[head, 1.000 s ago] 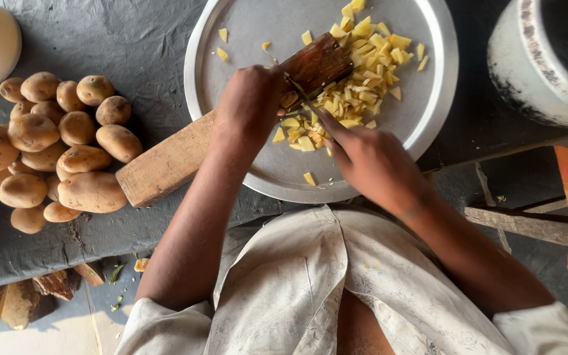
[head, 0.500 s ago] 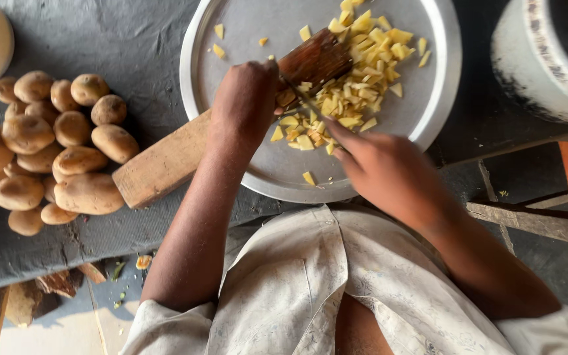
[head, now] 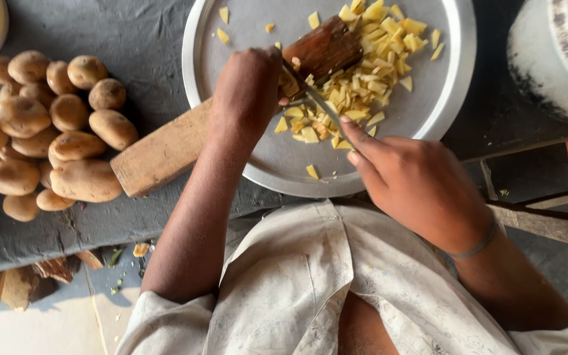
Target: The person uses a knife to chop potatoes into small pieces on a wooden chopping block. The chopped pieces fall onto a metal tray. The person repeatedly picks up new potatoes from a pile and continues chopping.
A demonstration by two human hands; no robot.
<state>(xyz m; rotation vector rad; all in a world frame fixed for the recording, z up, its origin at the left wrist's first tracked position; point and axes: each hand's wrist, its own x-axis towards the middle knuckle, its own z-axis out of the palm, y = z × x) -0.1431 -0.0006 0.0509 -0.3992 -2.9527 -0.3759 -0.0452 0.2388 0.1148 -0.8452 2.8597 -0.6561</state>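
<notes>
Gripping a knife point(head: 320, 105) over the tray point(head: 264, 158), the right hand point(head: 415, 184) cuts beside yellow pieces point(head: 363, 79) while the left hand point(head: 248, 89) clenches near the wooden board point(head: 165, 151), potatoes point(head: 54, 131) left of the tray.

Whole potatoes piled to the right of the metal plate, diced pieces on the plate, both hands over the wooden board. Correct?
One thing is off: the head view shows the whole potatoes piled to the left of the metal plate, not the right. The rest holds: diced potato pieces lie on the plate, and the left hand and right hand are over the wooden board.
</notes>
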